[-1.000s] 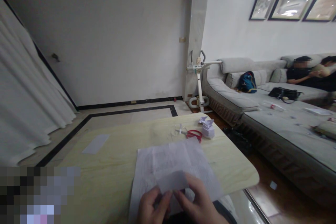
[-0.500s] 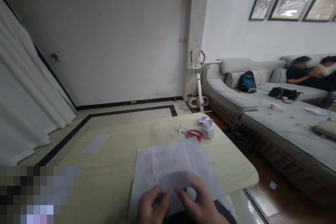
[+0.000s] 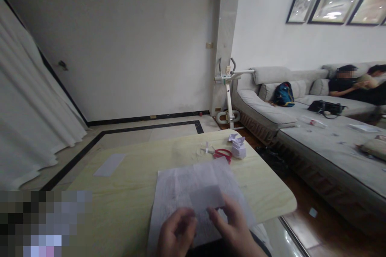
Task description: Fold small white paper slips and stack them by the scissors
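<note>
A small sheet of paper (image 3: 206,197), pale and roughly rectangular, is pinched at its right end by my right hand (image 3: 233,223), thumb in front and fingers behind. My left hand (image 3: 177,231) has its fingers curled together beside the sheet's lower left corner; whether they grip it or anything else is hidden. Beneath both hands a large creased sheet of printed paper (image 3: 173,184) lies on the pale wooden table (image 3: 129,204). Beyond that sheet are red-handled scissors (image 3: 222,154) and folded paper pieces (image 3: 239,148).
At the table's left lies a blank paper strip (image 3: 110,165). Clear tape (image 3: 200,150) sits by the scissor blades. To the right stands a grey sofa (image 3: 313,136) with a blue backpack (image 3: 284,94), a black bag (image 3: 327,107) and two people seated at its far end.
The small sheet has moved up and to the right in my right hand. My left fingers have drawn apart from my right fingers and now sit at the sheet's lower left corner.
</note>
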The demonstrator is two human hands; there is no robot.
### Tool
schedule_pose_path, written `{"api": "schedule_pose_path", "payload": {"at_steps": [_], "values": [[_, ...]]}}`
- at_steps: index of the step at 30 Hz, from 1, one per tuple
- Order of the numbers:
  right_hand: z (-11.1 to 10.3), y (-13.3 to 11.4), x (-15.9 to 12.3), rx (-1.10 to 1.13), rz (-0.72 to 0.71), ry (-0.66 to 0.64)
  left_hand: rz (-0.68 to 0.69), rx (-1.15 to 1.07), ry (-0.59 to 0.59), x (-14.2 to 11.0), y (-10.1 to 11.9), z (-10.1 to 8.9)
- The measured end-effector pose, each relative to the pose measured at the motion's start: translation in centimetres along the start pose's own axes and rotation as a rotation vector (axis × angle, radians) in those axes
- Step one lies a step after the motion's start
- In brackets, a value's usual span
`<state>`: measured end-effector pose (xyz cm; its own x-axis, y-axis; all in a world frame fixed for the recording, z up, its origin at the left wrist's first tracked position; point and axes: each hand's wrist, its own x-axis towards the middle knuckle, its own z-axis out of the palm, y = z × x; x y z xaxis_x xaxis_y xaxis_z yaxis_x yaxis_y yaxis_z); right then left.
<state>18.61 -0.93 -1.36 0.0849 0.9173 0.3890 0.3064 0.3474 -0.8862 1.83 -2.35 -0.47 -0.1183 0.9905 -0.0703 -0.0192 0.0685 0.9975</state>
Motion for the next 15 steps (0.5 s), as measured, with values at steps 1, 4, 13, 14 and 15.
{"api": "schedule_pose_path", "payload": {"at_steps": [1, 4, 13, 14, 15], "values": [[0.16, 0.07, -0.25, -0.002, -0.001, -0.004, 0.016, -0.005, -0.023, 0.03, -0.14, 0.04], [0.5, 0.26, -0.87, -0.008, -0.004, -0.006, 0.053, 0.036, -0.064, 0.07, -0.12, -0.05], [0.27, -0.05, -0.75, -0.006, 0.021, -0.076, -0.008, -0.042, -0.021, -0.09, 0.21, 0.01], [0.29, -0.2, -0.75, 0.006, 0.021, -0.098, -0.014, -0.043, -0.025, -0.07, 0.2, -0.02], [0.31, -0.35, -0.76, 0.019, 0.021, -0.12, -0.011, -0.041, -0.035, -0.06, 0.22, -0.09]]}}
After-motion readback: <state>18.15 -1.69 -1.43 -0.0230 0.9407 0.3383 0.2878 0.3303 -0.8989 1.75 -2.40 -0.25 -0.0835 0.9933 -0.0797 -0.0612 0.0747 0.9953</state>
